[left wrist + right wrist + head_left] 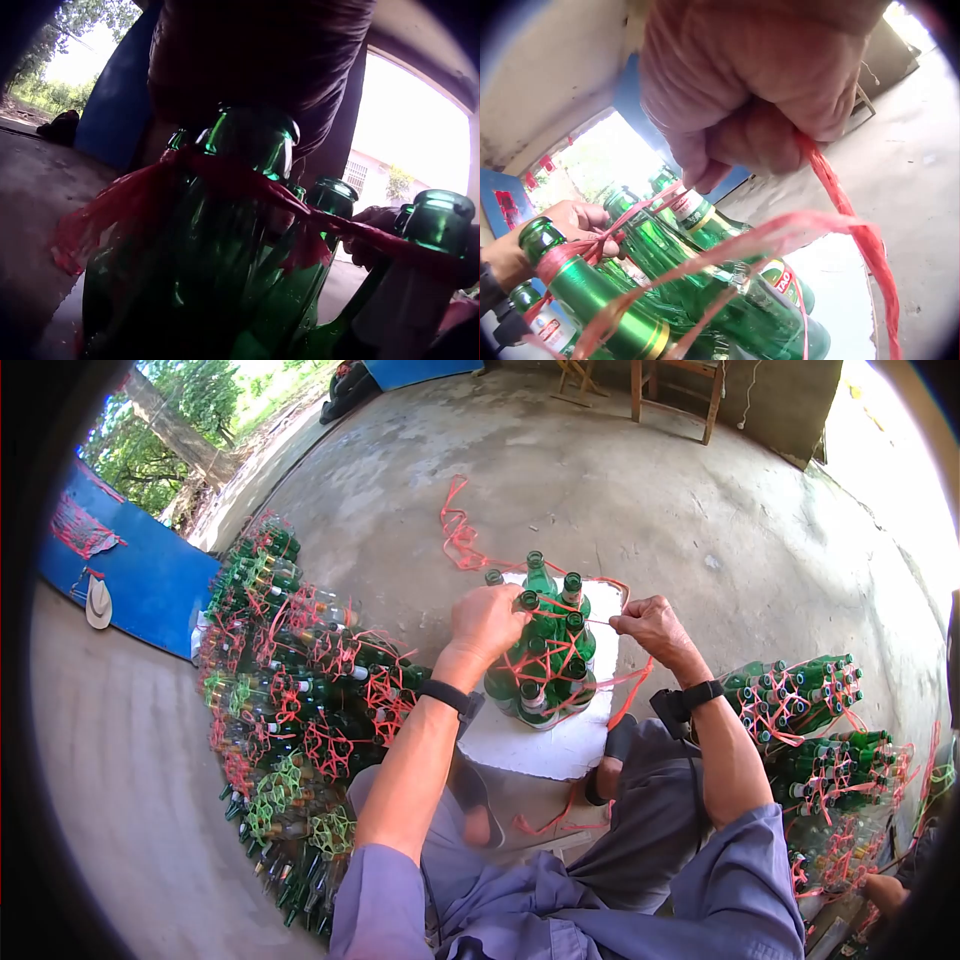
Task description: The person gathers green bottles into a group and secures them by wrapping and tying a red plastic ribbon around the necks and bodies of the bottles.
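Note:
A cluster of green glass bottles (540, 630) stands upright on a white foam board (535, 750), with red plastic twine (600, 688) wound round the necks. My left hand (487, 622) is at the left side of the cluster. In the right wrist view its fingertips (609, 246) pinch the twine beside a bottle neck. To the right of the bottles, my right hand (655, 628) grips the twine with curled fingers, and a stretch runs taut to the necks. A loose tail (862, 244) hangs from that hand. The left wrist view shows twine (300, 206) crossing several necks.
Many bundled bottles (290, 690) are heaped at the left, bound with red and green twine. More bundles (795, 695) lie at the right, near another person's hand (886, 893). A loose twine strand (458, 525) trails over the concrete floor (620, 480). A wooden chair (680, 388) stands beyond.

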Action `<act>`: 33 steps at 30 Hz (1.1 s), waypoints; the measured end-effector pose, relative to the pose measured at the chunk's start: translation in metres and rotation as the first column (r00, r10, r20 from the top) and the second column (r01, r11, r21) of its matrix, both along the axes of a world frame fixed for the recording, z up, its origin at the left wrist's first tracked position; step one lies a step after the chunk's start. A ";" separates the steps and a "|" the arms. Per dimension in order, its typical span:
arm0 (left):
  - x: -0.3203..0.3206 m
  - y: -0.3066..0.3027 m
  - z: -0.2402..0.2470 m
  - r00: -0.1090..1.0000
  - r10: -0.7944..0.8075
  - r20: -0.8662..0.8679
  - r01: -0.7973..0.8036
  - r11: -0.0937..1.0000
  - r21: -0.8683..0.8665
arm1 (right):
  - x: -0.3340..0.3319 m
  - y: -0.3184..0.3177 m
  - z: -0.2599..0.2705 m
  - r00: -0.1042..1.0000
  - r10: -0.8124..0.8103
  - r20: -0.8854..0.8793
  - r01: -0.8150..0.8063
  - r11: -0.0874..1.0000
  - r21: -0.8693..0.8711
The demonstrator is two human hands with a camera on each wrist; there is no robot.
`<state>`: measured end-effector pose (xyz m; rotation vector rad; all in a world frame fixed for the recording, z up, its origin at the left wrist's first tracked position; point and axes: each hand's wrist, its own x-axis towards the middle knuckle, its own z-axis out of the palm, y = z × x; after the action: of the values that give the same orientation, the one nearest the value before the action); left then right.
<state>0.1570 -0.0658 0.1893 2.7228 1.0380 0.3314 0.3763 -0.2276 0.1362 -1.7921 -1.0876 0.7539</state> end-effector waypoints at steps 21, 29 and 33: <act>-0.022 -0.108 -0.005 0.836 -0.254 0.486 0.174 0.963 0.204 | -0.009 -0.024 0.026 0.990 0.122 0.069 -0.122 0.992 -0.015; 0.000 -0.171 -0.011 0.776 -0.264 0.573 0.280 0.958 0.062 | -0.028 -0.039 0.055 0.986 0.124 -0.115 -0.129 0.991 -0.036; -0.005 -0.202 -0.034 0.742 -0.104 0.663 0.299 0.936 -0.188 | -0.030 -0.040 0.051 0.848 -0.002 -0.530 -0.051 0.995 -0.086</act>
<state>0.1524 -0.2673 0.1557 2.1565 0.5263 0.9240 0.3458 -0.2676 0.1868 -1.5082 -0.7084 1.2479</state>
